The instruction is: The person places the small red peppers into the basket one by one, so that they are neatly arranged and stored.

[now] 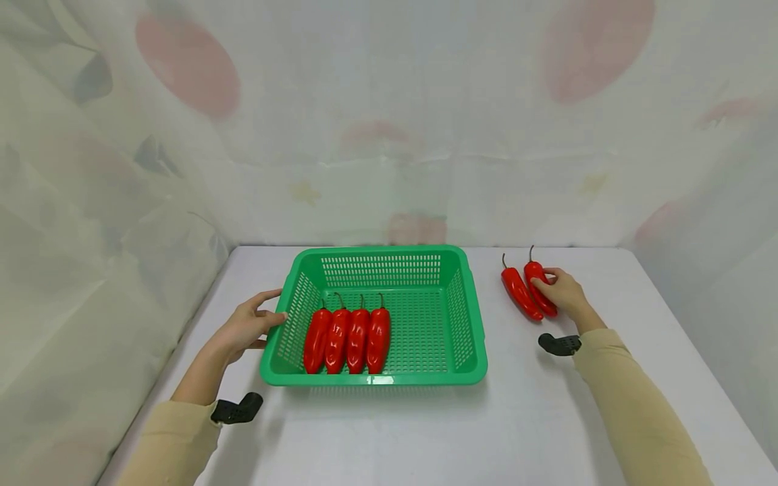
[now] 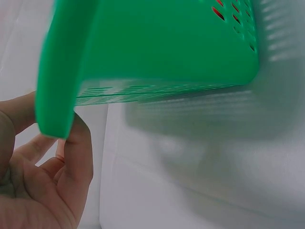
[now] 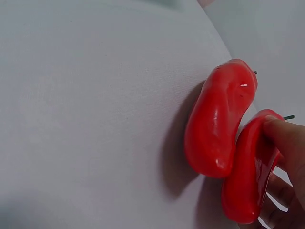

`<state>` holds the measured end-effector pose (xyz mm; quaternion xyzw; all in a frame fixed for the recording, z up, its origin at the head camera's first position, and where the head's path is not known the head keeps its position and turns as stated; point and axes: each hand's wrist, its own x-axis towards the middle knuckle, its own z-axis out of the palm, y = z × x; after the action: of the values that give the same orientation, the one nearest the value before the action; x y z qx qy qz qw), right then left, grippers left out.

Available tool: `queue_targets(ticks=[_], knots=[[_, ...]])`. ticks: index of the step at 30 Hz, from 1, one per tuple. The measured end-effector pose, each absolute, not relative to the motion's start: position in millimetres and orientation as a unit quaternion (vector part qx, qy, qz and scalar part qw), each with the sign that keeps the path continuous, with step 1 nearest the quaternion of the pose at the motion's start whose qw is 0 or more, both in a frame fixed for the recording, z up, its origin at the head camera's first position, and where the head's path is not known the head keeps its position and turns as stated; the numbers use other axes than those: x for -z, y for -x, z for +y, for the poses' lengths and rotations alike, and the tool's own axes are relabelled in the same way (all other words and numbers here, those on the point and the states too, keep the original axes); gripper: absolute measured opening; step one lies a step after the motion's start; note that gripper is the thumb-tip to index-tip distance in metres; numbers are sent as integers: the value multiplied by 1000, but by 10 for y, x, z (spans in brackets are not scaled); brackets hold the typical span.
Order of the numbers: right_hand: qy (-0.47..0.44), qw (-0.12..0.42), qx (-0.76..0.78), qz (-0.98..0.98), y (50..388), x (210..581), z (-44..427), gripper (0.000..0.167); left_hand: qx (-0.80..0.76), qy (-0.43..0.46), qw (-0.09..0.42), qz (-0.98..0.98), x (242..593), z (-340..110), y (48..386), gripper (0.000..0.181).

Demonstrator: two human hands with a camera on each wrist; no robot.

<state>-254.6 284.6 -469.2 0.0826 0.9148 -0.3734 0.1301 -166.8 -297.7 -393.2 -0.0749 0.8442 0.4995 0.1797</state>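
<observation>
A green plastic basket [image 1: 373, 380] stands on the white table with several red chili peppers [image 1: 357, 341] lined up side by side in its left half, stems pointing away. My left hand [image 1: 243, 325] grips the basket's left rim, thumb over the edge and fingers outside and below it, as the left wrist view shows. To the right of the basket, my right hand [image 1: 565, 293] pinches a red chili pepper [image 3: 242, 193] between thumb and fingers. Another red chili pepper [image 1: 519, 293] lies close along its left side, stem also pointing away.
The white tabletop [image 1: 389, 432] extends in front of the basket and to its right. A pale printed curtain [image 1: 389, 182] hangs behind the table's far edge and along its sides. Black wrist cameras [image 1: 238, 409] sit on both sleeves.
</observation>
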Motion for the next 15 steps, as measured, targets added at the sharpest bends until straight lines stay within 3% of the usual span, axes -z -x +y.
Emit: queue_targets(ticks=[15], knots=[[-49,80,393,915,2585,4508,2792,70,-505,73,181,841,3935,-2979,1676,68]])
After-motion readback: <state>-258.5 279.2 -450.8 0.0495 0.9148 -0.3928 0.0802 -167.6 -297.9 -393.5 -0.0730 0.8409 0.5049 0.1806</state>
